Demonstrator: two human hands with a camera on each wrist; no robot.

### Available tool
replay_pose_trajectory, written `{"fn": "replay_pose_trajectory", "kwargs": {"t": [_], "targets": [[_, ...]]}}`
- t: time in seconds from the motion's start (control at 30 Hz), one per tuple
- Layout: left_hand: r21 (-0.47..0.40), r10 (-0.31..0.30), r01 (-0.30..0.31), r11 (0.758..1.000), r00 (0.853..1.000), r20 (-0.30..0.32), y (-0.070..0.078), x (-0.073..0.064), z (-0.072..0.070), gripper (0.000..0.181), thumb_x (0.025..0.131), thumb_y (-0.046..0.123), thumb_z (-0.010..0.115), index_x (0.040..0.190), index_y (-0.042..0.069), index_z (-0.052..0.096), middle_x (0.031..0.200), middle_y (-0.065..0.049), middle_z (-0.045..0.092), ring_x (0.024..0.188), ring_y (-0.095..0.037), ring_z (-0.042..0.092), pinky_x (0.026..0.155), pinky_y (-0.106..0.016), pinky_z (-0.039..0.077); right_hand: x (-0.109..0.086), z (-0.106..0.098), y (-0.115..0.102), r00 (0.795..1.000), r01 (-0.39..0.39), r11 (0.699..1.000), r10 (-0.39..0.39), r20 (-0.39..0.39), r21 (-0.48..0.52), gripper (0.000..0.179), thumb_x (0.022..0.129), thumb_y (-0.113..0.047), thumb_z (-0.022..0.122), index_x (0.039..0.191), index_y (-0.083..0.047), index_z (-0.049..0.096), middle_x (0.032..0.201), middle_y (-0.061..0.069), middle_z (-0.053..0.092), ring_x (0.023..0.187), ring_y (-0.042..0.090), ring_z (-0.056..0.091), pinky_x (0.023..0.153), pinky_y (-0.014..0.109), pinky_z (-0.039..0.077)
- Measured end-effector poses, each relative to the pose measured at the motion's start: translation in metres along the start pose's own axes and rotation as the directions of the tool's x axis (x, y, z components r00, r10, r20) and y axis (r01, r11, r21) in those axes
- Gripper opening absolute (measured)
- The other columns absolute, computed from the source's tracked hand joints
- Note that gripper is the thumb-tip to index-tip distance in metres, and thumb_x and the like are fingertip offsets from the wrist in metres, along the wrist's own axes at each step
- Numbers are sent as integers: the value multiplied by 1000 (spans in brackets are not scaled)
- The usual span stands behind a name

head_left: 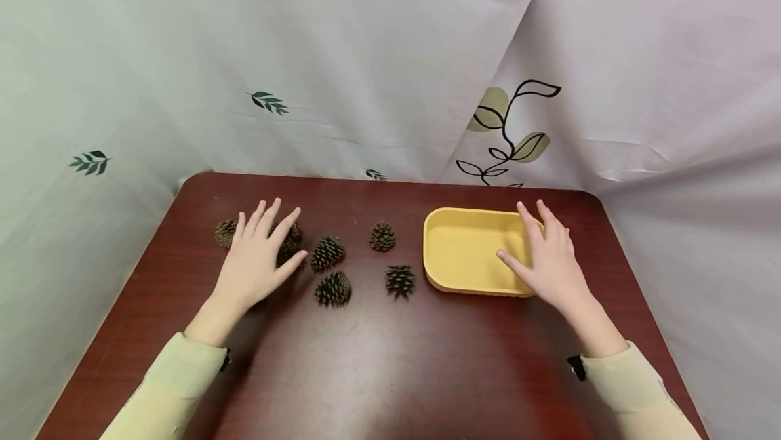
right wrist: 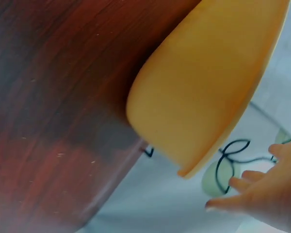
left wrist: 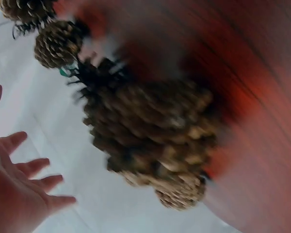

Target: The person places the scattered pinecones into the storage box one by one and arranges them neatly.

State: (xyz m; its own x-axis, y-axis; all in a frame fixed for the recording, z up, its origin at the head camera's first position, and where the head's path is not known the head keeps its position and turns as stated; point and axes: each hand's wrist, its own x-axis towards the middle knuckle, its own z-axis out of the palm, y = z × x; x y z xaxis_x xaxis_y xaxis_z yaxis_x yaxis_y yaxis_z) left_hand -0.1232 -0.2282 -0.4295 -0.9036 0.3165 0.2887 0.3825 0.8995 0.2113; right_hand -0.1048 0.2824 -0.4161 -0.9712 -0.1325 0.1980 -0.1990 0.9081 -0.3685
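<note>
Draped white cloth printed with leaves (head_left: 268,102) backs a dark red-brown table (head_left: 378,365) where a person in pale yellow sleeves (head_left: 177,386) works. On the table's right half sits a yellow tray (head_left: 464,250), its visible floor bare. The right hand (head_left: 549,260) lies over the tray's right side, fingers straight and spread, gripping nothing. The left hand (head_left: 256,257) hovers flat and spread above a cluster of pine cones (head_left: 289,240) at the table's left, holding none; whether it touches them cannot be told. 1 cone (head_left: 224,232) lies just left of that hand, and 4 more (head_left: 327,253) lie loose between the hand and the tray, apart from one another. Wrist views are blurred.
</note>
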Motion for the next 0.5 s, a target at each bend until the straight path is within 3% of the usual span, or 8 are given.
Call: {"fn": "replay_pose_trajectory", "kwargs": {"t": [0.13, 0.33, 0.4, 0.5], "targets": [[-35, 12, -15, 999, 998, -59, -14, -1, -4, 72, 95, 31, 78, 157, 9, 50, 164, -28, 41, 153, -51, 36, 130, -69, 23, 2, -4, 13, 1000, -11, 994, 14, -28, 107, 90, 98, -36, 74, 170, -17, 25, 171, 30, 22, 151, 60, 26, 113, 83, 31], [-113, -26, 10, 994, 991, -133, -35, -4, -8, 71, 89, 17, 86, 151, 3, 55, 156, -31, 49, 145, -54, 44, 123, -70, 33, 1, -6, 40, 995, 4, 965, 22, -95, 262, 83, 98, -19, 73, 168, -11, 30, 167, 32, 28, 154, 54, 26, 121, 79, 26], [-150, -49, 28, 988, 989, -140, -43, -5, -10, 72, 87, 12, 87, 151, 2, 55, 156, -32, 50, 144, -55, 44, 119, -71, 36, -1, -6, 49, 992, 3, 953, 35, -121, 303, 82, 97, -15, 73, 167, -10, 32, 166, 32, 32, 152, 53, 30, 127, 69, 27], [-204, -90, 62, 977, 987, -131, -54, -7, -14, 74, 86, 8, 87, 152, 2, 54, 157, -31, 49, 143, -56, 43, 117, -73, 36, -4, -5, 61, 988, -7, 927, 65, -142, 376, 80, 98, -10, 72, 167, -10, 33, 165, 30, 36, 149, 51, 36, 131, 33, 31]]}}
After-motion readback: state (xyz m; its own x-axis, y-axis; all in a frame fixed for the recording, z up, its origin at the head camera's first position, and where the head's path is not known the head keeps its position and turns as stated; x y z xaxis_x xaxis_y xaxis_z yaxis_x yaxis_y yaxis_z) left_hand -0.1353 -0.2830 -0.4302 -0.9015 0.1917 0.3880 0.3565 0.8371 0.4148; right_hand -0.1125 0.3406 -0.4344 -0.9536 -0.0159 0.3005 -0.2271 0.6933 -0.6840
